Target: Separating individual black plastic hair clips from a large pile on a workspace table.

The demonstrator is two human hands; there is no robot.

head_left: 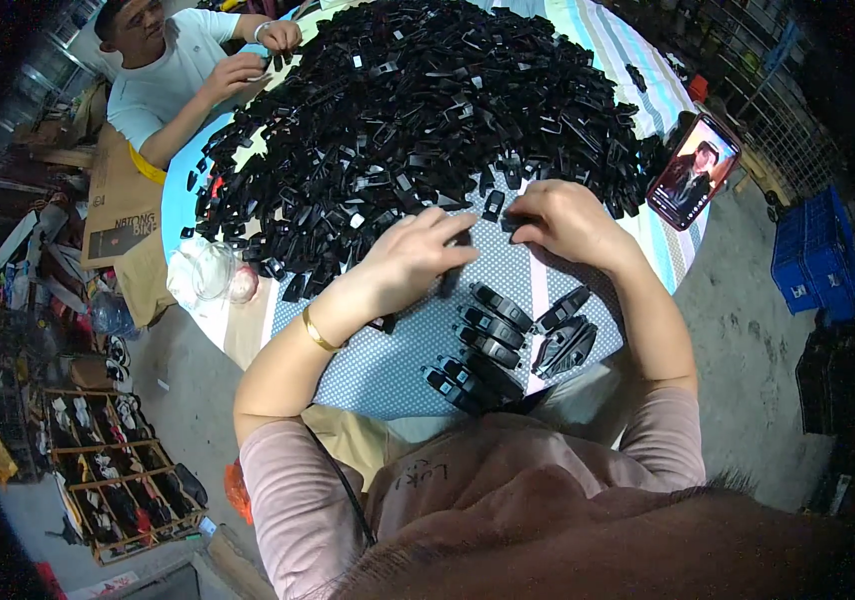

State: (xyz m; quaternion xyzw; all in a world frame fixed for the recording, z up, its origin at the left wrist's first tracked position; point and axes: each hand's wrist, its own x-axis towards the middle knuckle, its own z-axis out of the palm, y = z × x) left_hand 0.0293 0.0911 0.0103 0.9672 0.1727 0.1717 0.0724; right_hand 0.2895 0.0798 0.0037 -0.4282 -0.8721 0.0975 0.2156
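A large heap of small black plastic parts [428, 120] covers the far part of the round table. My left hand [413, 255] is at the near edge of the heap, fingers curled together around a dark, blurred piece that looks like one of these parts. Close to its right, my right hand [573, 225] pinches a small black part at its fingertips against the tabletop. A single loose black part [494, 205] lies between the hands. Nearer to me, several longer black parts [493, 325] lie in overlapping rows, next to a small stack of black parts [563, 345].
The table has a patterned cloth [378, 370]. A phone [696, 172] with a lit screen leans at the right rim; a whitish plastic bag [203, 275] sits at the left. Across the far left, a co-worker [173, 75] handles parts. Blue crates [816, 250] and a wooden rack [118, 470] stand on the floor.
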